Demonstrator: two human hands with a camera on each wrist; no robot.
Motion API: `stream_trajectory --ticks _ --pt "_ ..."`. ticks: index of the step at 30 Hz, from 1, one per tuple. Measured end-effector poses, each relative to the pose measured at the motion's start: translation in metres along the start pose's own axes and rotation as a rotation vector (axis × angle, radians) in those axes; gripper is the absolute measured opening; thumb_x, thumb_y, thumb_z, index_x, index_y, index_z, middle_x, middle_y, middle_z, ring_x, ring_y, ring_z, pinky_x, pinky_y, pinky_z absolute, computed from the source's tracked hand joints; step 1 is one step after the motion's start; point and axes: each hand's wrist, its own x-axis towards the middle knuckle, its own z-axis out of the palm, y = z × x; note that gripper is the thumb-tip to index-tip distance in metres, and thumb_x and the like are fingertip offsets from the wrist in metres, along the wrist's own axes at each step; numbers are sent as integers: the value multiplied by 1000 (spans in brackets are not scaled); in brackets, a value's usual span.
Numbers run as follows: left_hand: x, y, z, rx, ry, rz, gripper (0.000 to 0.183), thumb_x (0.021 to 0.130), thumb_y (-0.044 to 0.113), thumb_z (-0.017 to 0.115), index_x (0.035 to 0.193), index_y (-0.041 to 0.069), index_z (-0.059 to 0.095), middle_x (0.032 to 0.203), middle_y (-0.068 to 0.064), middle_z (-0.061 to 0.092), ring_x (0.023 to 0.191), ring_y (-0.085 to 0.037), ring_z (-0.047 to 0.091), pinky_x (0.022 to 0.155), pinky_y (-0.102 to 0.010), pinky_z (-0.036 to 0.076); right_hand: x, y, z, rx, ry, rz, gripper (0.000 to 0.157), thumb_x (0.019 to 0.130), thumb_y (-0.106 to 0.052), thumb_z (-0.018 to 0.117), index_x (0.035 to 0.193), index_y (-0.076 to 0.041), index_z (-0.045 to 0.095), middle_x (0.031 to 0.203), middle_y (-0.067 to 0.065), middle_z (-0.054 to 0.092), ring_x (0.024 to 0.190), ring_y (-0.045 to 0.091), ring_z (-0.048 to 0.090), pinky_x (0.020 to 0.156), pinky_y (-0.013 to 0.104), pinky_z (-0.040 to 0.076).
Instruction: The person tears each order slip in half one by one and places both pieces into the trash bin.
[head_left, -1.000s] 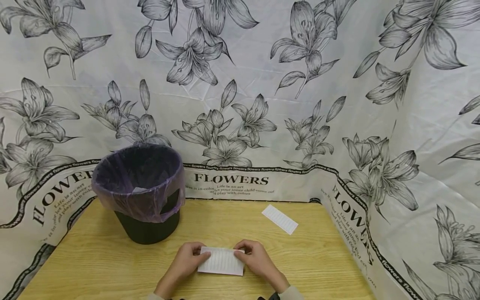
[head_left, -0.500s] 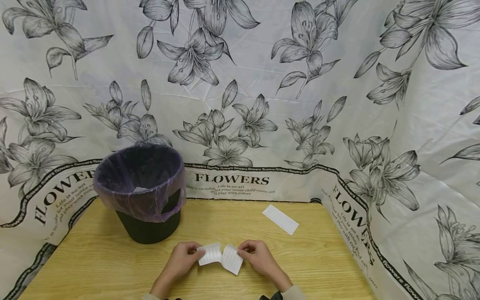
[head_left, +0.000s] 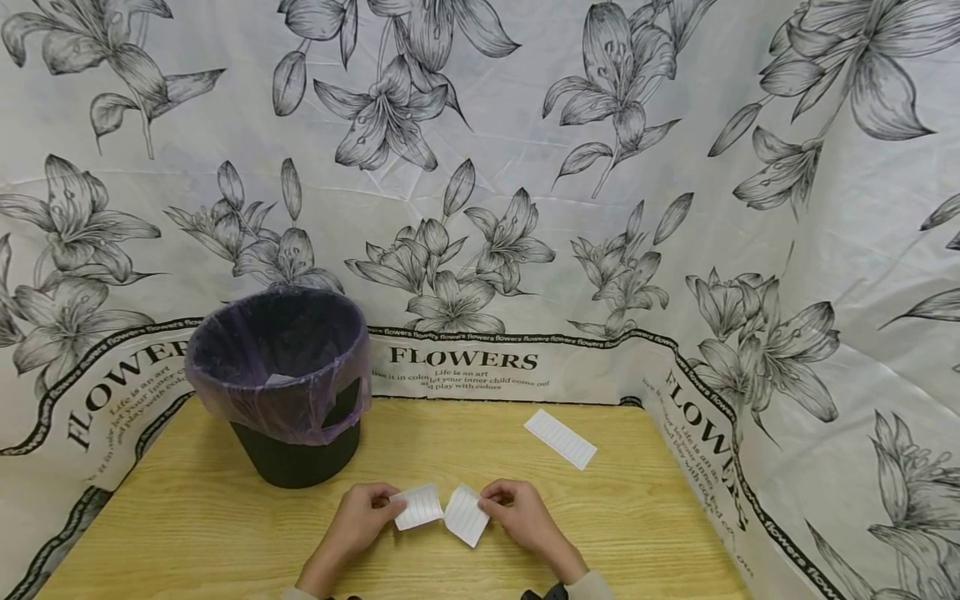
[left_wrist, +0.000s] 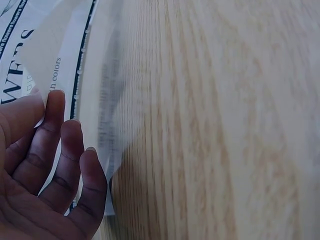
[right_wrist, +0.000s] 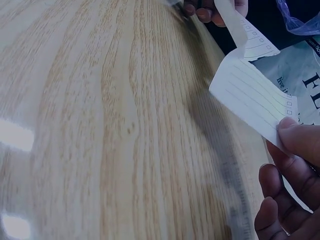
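Observation:
Above the table, my left hand [head_left: 362, 518] pinches the left half [head_left: 420, 508] of a lined white paper slip between thumb and fingers. The right half [head_left: 467, 518] is pinched the same way by my right hand [head_left: 522, 518]. A torn edge divides the halves. In the right wrist view, the right-hand piece [right_wrist: 252, 87] shows printed lines and small boxes, and it meets or overlaps the other piece [right_wrist: 257, 46] at one corner; whether they still join, I cannot tell. The left wrist view catches my left hand [left_wrist: 55, 165] with the paper's pale back [left_wrist: 47, 45].
A black bin [head_left: 296, 457] with a purple liner bag [head_left: 225, 392] stands at the back left, a bit of white paper [head_left: 279, 379] inside. Another lined slip [head_left: 560, 439] lies at the back right of the wooden table [head_left: 637, 533]. Flowered cloth [head_left: 480, 250] hangs around the table.
One second ago the slip was whole between both hands. It has since been ripped down the middle, with the halves angled apart; over the last half second they have barely shifted.

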Motion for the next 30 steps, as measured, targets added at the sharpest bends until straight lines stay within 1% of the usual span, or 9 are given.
stream_trajectory --ticks 1,7,8,14,21,25,30 --pt "0 0 -1 5 5 8 16 93 19 77 100 4 78 93 -2 75 81 -9 64 70 -24 52 0 0 0 -5 3 1 11 96 -16 74 95 -6 76 89 3 74 81 6 64 73 22 52" --pt "-1 0 -4 1 5 -14 17 94 18 76 101 4 78 92 -2 75 82 -12 64 70 -24 51 1 -1 -1 -23 6 10 12 96 -18 74 96 -6 76 91 3 74 84 9 65 74 22 52" --pt "-1 1 -4 -6 2 -27 17 93 19 76 102 4 78 92 -2 75 83 -13 64 70 -23 51 1 -1 -2 -22 8 12 12 96 -18 74 96 -6 76 91 4 74 84 9 65 74 22 52" --pt "-2 2 -6 -19 -5 -41 18 93 19 76 102 3 78 93 -2 75 82 -13 63 70 -23 50 1 0 -2 -22 17 10 12 95 -17 75 96 -5 76 90 4 74 83 8 64 74 21 51" --pt "-3 1 -7 -25 22 -49 18 92 19 78 100 3 78 89 -2 75 78 -10 61 67 -22 48 2 6 -2 -24 41 14 11 95 -16 75 95 -5 76 88 3 74 81 6 64 72 21 51" --pt "-4 0 -7 -32 35 -45 17 91 18 79 98 3 78 87 -2 74 76 -10 59 66 -22 47 3 7 -2 -15 34 15 12 95 -17 75 96 -5 76 89 4 74 82 6 64 72 21 51" --pt "-4 -3 -7 -15 71 -39 15 91 17 79 97 4 78 85 -1 73 76 -9 61 67 -22 49 3 7 -5 -32 42 25 11 96 -18 74 96 -7 76 89 2 74 83 6 65 73 21 51"
